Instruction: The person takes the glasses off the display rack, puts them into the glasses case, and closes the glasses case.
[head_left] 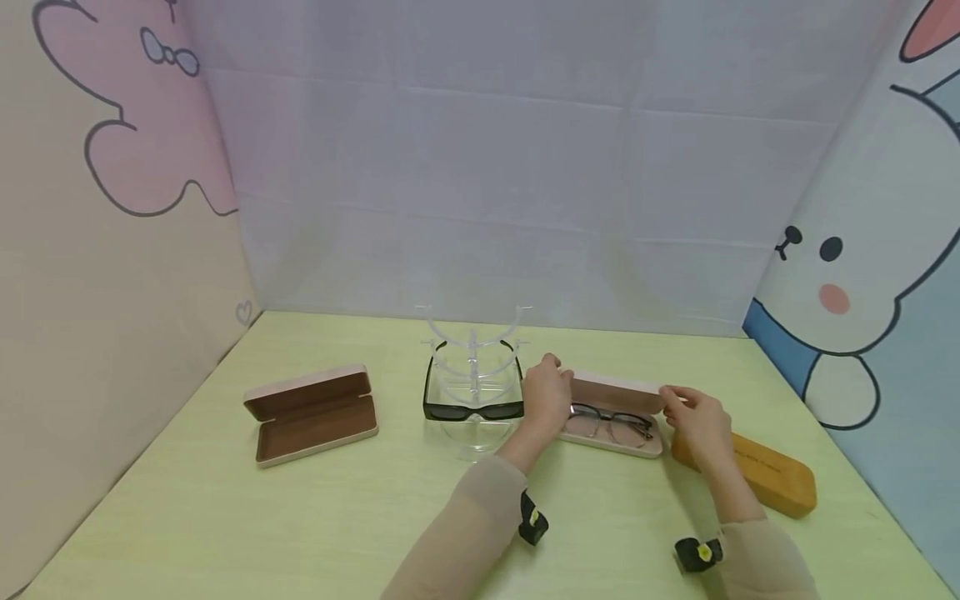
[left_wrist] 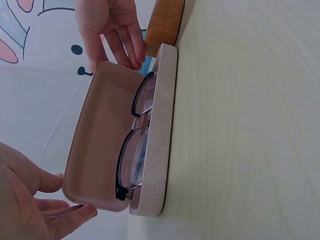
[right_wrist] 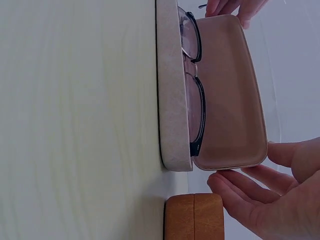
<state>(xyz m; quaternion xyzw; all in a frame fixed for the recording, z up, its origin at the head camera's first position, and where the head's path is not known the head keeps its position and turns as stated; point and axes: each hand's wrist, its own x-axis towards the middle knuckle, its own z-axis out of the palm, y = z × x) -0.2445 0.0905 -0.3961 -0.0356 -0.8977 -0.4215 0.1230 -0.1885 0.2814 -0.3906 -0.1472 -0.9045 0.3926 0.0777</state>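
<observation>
A pale pink glasses case (head_left: 611, 443) stands with its lid (left_wrist: 112, 130) raised, right of centre on the table. Eyeglasses (head_left: 609, 417) with dark upper rims lie inside it, lenses toward the lid. My left hand (head_left: 547, 392) holds the lid's left end, thumb at its corner and fingers along the side. At the opposite end, my right hand (head_left: 699, 421) grips the lid between thumb (right_wrist: 282, 154) and fingers. Just right of the case, partly behind my right hand, sits a closed orange-brown glasses case (head_left: 776, 475).
Black sunglasses (head_left: 472, 412) hang on a clear display stand (head_left: 474, 367) left of my left hand. Farther left, another pink case (head_left: 317, 429) lies open with a brown lining. A pale curtain (head_left: 487, 167) closes off the back of the table.
</observation>
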